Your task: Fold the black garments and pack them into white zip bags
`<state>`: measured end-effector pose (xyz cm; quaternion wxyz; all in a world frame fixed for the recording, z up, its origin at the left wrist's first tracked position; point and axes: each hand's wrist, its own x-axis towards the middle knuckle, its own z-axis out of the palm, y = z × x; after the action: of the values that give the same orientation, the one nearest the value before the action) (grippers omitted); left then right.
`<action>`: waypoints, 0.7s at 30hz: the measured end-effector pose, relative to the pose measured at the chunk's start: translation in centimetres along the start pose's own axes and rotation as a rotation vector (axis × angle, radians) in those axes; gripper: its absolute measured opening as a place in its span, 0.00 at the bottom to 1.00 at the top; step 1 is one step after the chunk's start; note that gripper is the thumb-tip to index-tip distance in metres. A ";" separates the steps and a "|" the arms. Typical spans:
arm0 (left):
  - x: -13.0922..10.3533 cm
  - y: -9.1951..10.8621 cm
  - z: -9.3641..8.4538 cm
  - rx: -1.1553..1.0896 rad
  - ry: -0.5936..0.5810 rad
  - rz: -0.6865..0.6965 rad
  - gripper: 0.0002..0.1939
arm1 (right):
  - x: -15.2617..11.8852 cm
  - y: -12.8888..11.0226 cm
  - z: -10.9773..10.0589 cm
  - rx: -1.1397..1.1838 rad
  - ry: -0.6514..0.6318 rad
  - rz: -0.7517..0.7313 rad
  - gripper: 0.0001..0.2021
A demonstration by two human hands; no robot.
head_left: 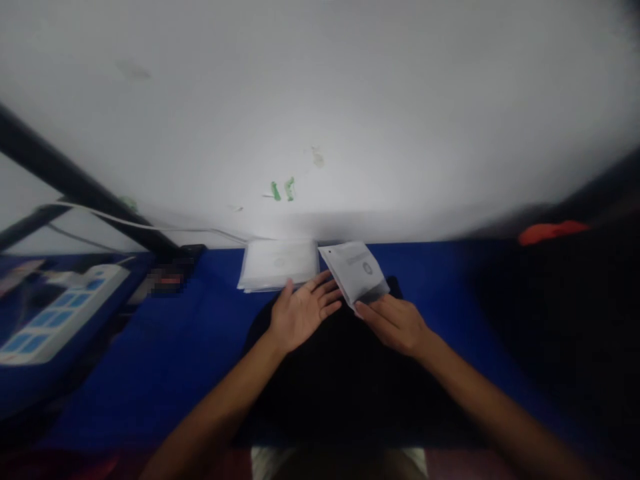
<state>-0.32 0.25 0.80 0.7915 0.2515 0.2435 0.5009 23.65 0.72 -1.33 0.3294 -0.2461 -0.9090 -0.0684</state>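
Observation:
My right hand (393, 322) pinches the near edge of a white plastic packet (356, 270), which is tilted up and bears a small dark round mark and faint print. My left hand (305, 310) is palm up with its fingers stretched out, just left of the packet, holding nothing. Its fingertips come close to the packet's lower left edge; whether they touch it I cannot tell. Beyond my left hand, a stack of similar white packets (280, 263) lies flat on the blue surface (200, 333) against the wall.
A white power strip with blue sockets (63, 313) lies at the left. A pale cable (150, 227) runs past a dark slanted post (90, 180) towards the stack. The white wall (400, 133) rises behind. A red-orange item (553, 231) shows at the right.

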 end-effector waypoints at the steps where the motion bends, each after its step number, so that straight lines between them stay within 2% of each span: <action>1: -0.1 -0.5 0.2 0.092 -0.011 -0.009 0.32 | 0.2 -0.1 0.1 -0.007 0.004 0.003 0.18; 4: -0.6 -2.2 0.3 0.446 -0.022 -0.152 0.19 | 0.9 -0.6 0.5 0.007 -0.012 -0.026 0.18; 7: -0.9 -3.3 0.1 0.609 -0.034 -0.297 0.23 | 1.3 -1.0 1.0 -0.002 -0.063 -0.048 0.16; 12: -0.8 -3.4 -0.1 0.548 0.037 -0.275 0.23 | 1.3 -1.2 1.3 0.051 -0.138 -0.026 0.13; 18: -0.7 -3.6 0.1 0.547 0.050 -0.219 0.21 | 1.3 -1.5 1.3 0.058 -0.053 -0.082 0.17; 21: -0.8 -3.4 0.1 0.478 0.042 -0.173 0.21 | 1.3 -1.1 1.4 0.006 -0.013 -0.067 0.18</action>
<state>1.67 -1.76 -1.20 0.7443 0.3994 0.3918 0.3646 21.42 0.69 -1.54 0.3218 -0.2151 -0.9190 -0.0750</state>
